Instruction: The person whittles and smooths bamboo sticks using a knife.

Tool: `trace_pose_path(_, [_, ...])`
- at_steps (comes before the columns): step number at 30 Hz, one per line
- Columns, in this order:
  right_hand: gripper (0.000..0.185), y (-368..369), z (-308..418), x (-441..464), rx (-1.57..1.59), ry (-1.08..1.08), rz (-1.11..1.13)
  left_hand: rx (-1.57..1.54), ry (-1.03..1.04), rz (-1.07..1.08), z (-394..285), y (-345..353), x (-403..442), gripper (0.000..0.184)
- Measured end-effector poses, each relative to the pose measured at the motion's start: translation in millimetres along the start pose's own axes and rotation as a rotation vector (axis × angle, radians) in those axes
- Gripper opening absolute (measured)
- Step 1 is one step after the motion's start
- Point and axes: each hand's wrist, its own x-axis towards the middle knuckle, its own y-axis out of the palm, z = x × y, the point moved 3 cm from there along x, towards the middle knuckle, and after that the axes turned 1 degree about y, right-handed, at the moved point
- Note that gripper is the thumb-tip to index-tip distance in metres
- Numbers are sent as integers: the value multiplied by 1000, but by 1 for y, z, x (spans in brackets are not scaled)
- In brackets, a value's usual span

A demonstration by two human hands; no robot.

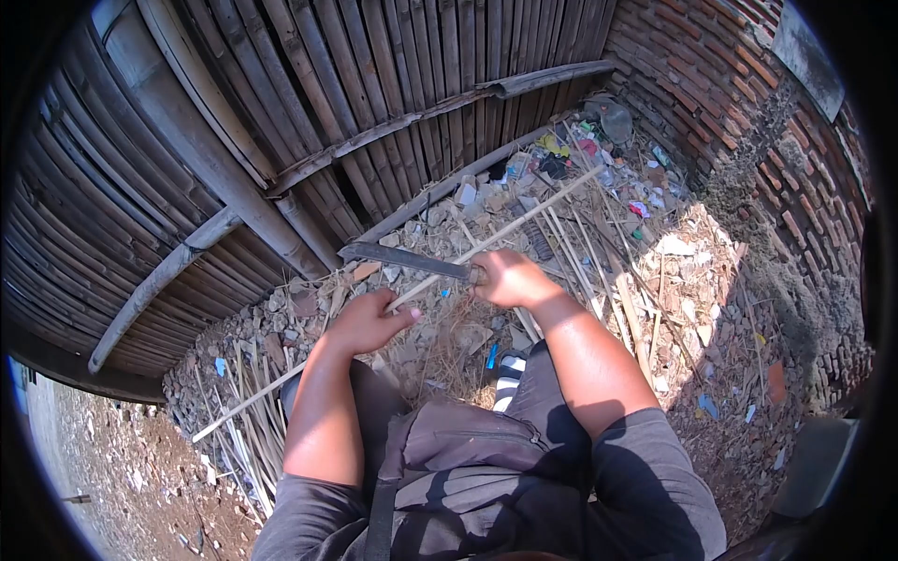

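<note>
A long, thin pale bamboo strip runs diagonally from the lower left to the upper right. My left hand is closed around it near its middle, thumb pointing right. In my right hand is the handle of a machete, whose dark blade points left and crosses over the strip. The blade lies just above my left hand, with its broad tip near the bamboo wall. More cut strips lie by my left leg, and others lie beyond my right hand.
A bamboo slat wall rises ahead and to the left, with a thick pole across it. A brick wall stands at the right. Rubble and litter cover the ground. A dark bag rests at my lap.
</note>
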Motion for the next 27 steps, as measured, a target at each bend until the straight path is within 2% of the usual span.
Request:
trace_pose_path(5, [63,4,-21,5,68,63,-50,-79,-34,-58,2,-5,-1,71])
trace_pose_path(11, [63,11,-27,10,63,-32,-106,-65,-37,-88,0,-8,-1,68])
trace_pose_path(14, [61,-12,-8,-4,120,-9,-24,-69,-38,-101,-3,-11,-3,64])
trace_pose_path(17, [58,-12,-32,3,246,-23,-133,-144,-19,-121,-2,-13,-6,61])
trace_pose_path(21, [47,-21,-45,-2,138,-18,-503,-152,2,-161,7,-12,-2,57])
trace_pose_path(24, [46,-36,-36,-14,93,145,-403,-136,31,-184,6,-11,-1,56])
trace_pose_path(27, [45,-24,-34,-10,60,52,-449,-115,38,-200,6,-8,1,53])
